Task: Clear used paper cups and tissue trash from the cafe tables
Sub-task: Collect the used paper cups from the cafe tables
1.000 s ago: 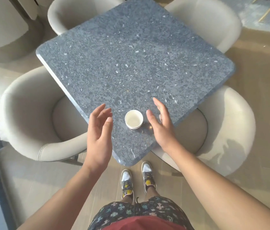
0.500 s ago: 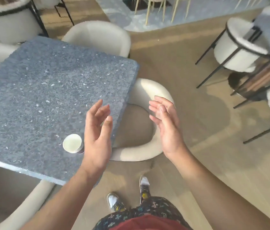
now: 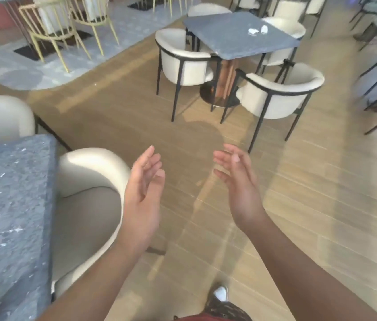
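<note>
My left hand (image 3: 143, 193) and my right hand (image 3: 238, 186) hover over the wooden floor, palms facing each other, fingers relaxed, holding nothing. Two crumpled white tissues (image 3: 257, 30) lie on a grey stone table (image 3: 229, 40) across the room, far from both hands. The near grey table (image 3: 9, 205) fills the lower left; no cup shows on the part in view.
A cream armchair (image 3: 90, 205) stands between the near table and my left hand. White chairs with black frames (image 3: 275, 98) (image 3: 183, 63) ring the far table. Yellow-framed chairs (image 3: 67, 26) stand at the back left. Wooden floor (image 3: 322, 205) stretches ahead.
The view swung right, away from the near table. The paper cup that stood between my hands has left the view. Both hands stayed open and now hang over the floor.
</note>
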